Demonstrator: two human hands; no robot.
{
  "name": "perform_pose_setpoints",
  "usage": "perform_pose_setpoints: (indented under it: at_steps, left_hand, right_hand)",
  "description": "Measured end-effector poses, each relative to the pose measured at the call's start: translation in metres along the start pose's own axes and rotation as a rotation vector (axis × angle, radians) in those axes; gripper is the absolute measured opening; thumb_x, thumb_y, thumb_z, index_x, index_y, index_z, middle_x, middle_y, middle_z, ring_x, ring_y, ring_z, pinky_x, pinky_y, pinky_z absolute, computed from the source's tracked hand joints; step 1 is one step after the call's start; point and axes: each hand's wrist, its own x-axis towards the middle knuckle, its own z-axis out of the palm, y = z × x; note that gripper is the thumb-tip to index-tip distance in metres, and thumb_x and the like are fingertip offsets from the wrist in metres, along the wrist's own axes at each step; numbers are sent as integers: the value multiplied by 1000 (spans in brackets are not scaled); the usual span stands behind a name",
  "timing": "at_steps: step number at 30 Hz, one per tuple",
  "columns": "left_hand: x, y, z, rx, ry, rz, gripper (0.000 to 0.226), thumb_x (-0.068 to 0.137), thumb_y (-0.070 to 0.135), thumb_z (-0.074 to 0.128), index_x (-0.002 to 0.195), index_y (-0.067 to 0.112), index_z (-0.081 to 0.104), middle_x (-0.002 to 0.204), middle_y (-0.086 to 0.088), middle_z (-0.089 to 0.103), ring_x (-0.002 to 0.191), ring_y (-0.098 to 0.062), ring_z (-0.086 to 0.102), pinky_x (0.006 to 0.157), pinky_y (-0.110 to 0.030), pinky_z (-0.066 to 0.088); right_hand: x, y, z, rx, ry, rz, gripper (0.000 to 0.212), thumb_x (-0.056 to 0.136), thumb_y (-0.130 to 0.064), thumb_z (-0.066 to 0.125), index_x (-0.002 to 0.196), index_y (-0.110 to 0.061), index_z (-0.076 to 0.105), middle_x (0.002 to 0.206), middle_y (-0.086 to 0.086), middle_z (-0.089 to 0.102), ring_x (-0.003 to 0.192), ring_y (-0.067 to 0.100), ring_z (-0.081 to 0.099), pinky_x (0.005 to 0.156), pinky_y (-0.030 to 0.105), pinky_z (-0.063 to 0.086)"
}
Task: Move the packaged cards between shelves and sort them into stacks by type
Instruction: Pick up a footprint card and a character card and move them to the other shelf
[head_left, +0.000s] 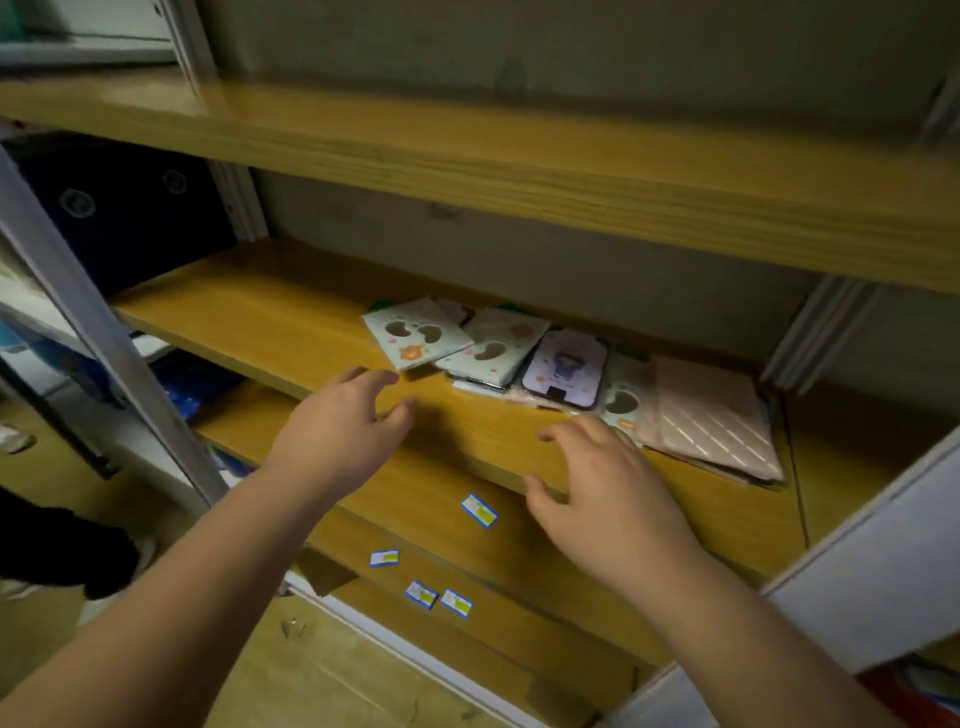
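Note:
Packaged cards lie in a loose overlapping row on the middle wooden shelf (249, 317). From left: a pale green pack with bean-shaped cutouts (415, 332), a second like it (493, 345), a purple pack (566, 366), another green pack (623, 400), and pink striped packs (717, 415) at the right. My left hand (337, 426) hovers open just in front of the leftmost green pack, fingers curled, touching nothing. My right hand (608, 483) hovers open in front of the purple and green packs, empty.
An upper wooden shelf (519, 171) overhangs the packs. Several small blue-edged labels (479, 510) stick to the shelf fronts below. Grey metal uprights (93, 332) stand at left and right. A dark blue box (124, 208) sits at the far left.

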Motion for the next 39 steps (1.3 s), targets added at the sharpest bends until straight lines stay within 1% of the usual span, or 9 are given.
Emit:
perform_pose_setpoints:
  at_steps: [6,12,16,18,20,22,25,30,39]
  left_hand:
    - [100,-8,18,-55,-94,-252,75,92,70,41,144,16,43,139,-19,48,121,-42,53,93,-46,45]
    - [141,-7,22,-204,-143,-322,88,84,57,70,148,14,28,141,-19,38,116,-41,54,82,-40,46]
    - [145,-14,20,-391,-146,-366,91,82,38,80,150,18,24,144,-19,30,96,-33,56,68,-34,45]
    - [144,-26,20,-587,-133,-416,93,79,32,84,148,20,23,142,-18,37,105,-33,57,78,-39,50]
    - [144,-40,21,-850,-111,-466,80,78,22,85,138,17,31,131,-16,52,105,-31,61,86,-44,56]
    - [145,-49,23,-1093,-117,-515,55,81,11,81,121,14,44,119,-15,61,93,-24,65,72,-35,59]
    - [144,-61,23,-1305,-179,-523,35,88,-1,70,114,12,50,110,-12,64,90,-25,68,53,-27,58]
    - [130,-61,20,-1429,-217,-477,45,91,-7,61,126,14,43,115,-16,63,95,-32,70,56,-33,60]
    - [92,-39,6,-1460,-305,-301,40,92,-2,63,126,16,53,121,-13,69,97,-29,74,68,-37,60]
  right_hand:
    - [45,-33,24,-49,49,117,44,90,-43,59,131,-29,54,125,-7,54,119,15,47,96,30,40]
    - [58,-54,35,-72,92,201,46,91,-45,57,134,-27,54,128,-8,55,121,13,47,98,30,41]
    - [59,-58,37,-84,113,231,46,92,-44,56,134,-26,54,128,-8,55,121,13,47,97,30,41]
    - [56,-58,37,-81,120,244,45,91,-43,57,133,-26,54,127,-7,55,121,14,48,98,31,41]
    - [54,-55,37,-79,127,273,44,91,-42,58,132,-27,55,126,-6,56,119,14,48,98,31,41]
    - [53,-48,38,-85,137,311,44,90,-42,58,132,-27,55,125,-6,55,118,14,49,98,31,41]
    - [54,-38,38,-111,151,385,48,91,-44,56,135,-26,52,129,-4,56,120,16,48,99,33,41]
    - [71,-17,33,-230,152,596,63,90,-61,46,135,-17,49,130,9,56,121,28,49,102,42,40]
    - [145,5,37,-290,-112,871,110,75,-86,45,154,-12,23,155,20,34,137,39,37,103,45,37]
